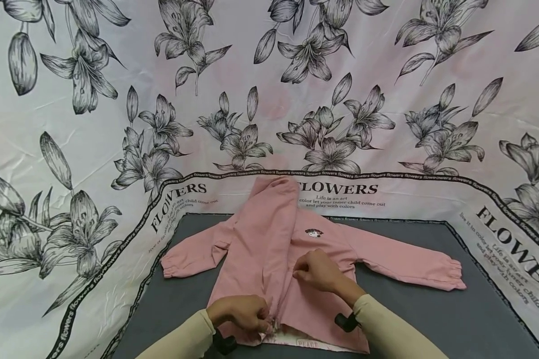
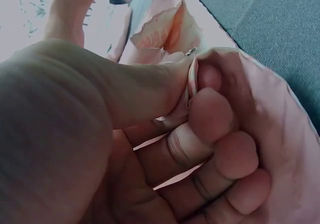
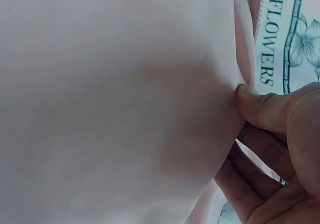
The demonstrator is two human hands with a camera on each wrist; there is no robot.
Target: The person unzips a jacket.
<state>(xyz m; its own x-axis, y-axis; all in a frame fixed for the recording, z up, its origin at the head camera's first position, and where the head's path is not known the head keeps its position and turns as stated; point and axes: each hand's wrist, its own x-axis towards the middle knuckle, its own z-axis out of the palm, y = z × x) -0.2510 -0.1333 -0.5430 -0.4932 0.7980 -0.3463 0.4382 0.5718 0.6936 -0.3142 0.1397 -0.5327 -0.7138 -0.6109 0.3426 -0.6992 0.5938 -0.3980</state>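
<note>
A pink hooded zip jacket (image 1: 260,234) lies face up on the grey tabletop (image 1: 431,314), both sleeves spread out and the hood pointing away from me. My left hand (image 1: 262,321) pinches the jacket's front edge at the hem, beside the zip. The left wrist view shows thumb and curled fingers (image 2: 210,114) clamped on pink cloth (image 2: 280,134), a small metal zip part (image 2: 191,51) just above. My right hand (image 1: 301,271) grips the other front edge at mid-chest. In the right wrist view my thumb (image 3: 255,103) presses on the cloth (image 3: 125,83) with fingers underneath.
A white sheet (image 1: 94,149) printed with black lilies and the word FLOWERS covers the wall behind and drapes round the grey surface. A white printed layer (image 1: 305,343) shows under the jacket's hem. A small emblem (image 1: 314,232) sits on the chest.
</note>
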